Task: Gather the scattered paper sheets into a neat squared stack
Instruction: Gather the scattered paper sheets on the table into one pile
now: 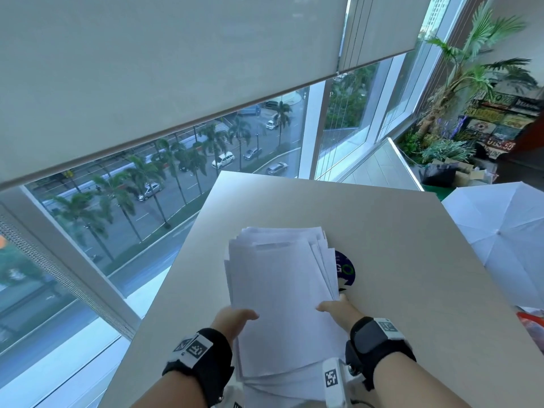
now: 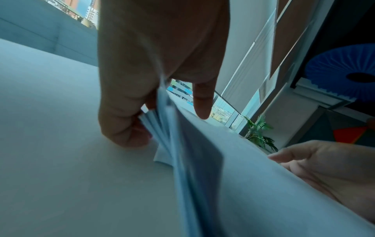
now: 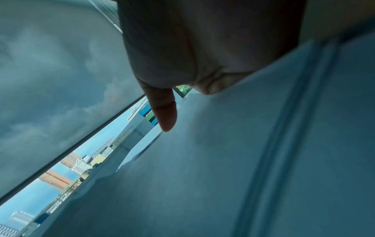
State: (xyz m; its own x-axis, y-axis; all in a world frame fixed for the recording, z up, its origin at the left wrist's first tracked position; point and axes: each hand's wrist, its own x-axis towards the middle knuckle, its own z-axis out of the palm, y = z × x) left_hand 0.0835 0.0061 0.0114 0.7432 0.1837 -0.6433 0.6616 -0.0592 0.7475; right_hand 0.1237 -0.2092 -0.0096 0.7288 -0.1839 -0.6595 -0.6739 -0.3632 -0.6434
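A loose stack of white paper sheets (image 1: 279, 290) is held over the beige table (image 1: 412, 260), its far edges fanned and uneven. My left hand (image 1: 235, 318) grips the stack's left edge, thumb on top, fingers curled under the sheets (image 2: 182, 144) in the left wrist view. My right hand (image 1: 335, 307) grips the right edge, thumb on top of the paper (image 3: 223, 160); its other fingers are hidden beneath. The left hand (image 2: 142, 96) pinches several splayed sheet edges. In the left wrist view the right hand (image 2: 324, 168) shows past the paper.
A round dark blue sticker (image 1: 346, 269) lies on the table, partly under the stack's right side. A white open umbrella (image 1: 500, 240) sits beside the table at right. Large windows (image 1: 176, 172) run along the left; potted plants (image 1: 459, 83) stand far right.
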